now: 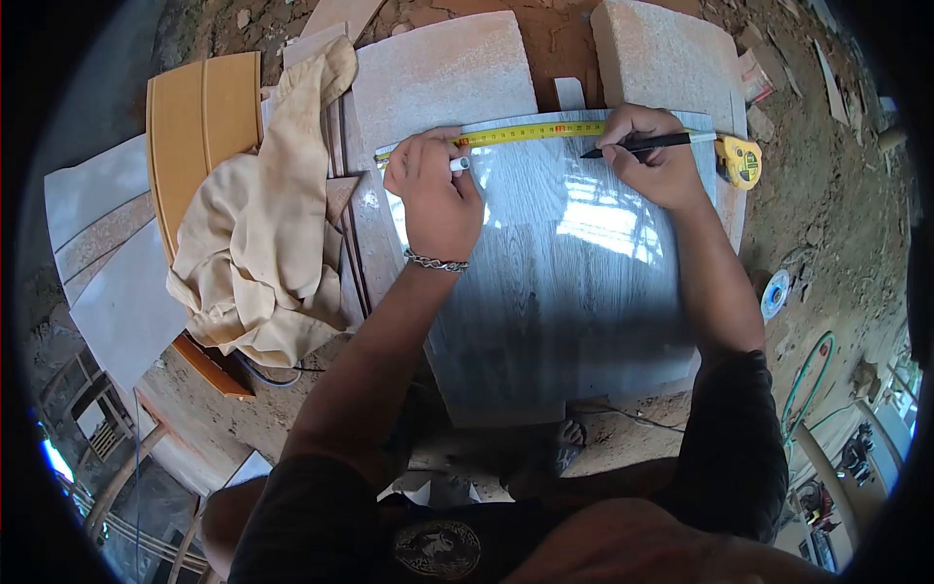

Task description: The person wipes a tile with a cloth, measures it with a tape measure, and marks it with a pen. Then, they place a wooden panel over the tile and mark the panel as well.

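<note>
A glossy grey wood-pattern tile (525,263) lies in front of me. Along its far edge runs the yellow blade of a tape measure (530,132), whose yellow case (741,163) hangs at the right edge. My left hand (438,190) is closed at the blade's left end, pressing it to the tile, with a small white pen cap (459,164) between its fingers. My right hand (657,156) pinches a black marker pen (657,143), its tip pointing left, right at the tile surface just below the blade. The fingers of this hand overlap part of the blade.
Pale slabs (671,58) lie under and behind the tile. On the left are a crumpled beige cloth (258,224), a tan panel (204,136) and white tile pieces (131,302). A round disc (774,293) and a green hose (798,389) lie on the dirt at right.
</note>
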Demonstrator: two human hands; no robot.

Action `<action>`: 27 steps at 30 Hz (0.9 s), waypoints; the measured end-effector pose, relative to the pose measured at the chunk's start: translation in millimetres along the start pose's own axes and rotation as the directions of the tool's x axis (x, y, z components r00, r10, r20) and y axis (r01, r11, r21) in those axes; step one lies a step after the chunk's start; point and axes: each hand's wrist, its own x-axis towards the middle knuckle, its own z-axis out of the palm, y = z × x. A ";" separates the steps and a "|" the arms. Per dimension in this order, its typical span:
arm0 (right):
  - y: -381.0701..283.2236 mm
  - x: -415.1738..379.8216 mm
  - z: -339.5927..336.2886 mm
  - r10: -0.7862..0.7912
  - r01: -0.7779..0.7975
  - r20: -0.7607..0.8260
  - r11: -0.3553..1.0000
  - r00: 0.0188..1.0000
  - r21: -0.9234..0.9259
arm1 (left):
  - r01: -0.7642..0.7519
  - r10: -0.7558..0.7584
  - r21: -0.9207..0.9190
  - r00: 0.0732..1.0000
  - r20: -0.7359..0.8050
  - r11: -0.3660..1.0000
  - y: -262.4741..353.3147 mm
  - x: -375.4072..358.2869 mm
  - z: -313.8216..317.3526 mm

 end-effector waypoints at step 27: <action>-4.9 -0.4 32.8 -0.081 0.062 -0.084 0.975 0.993 -0.213 | 0.021 -0.021 0.018 1.000 -0.010 1.000 -0.6 -2.4 0.1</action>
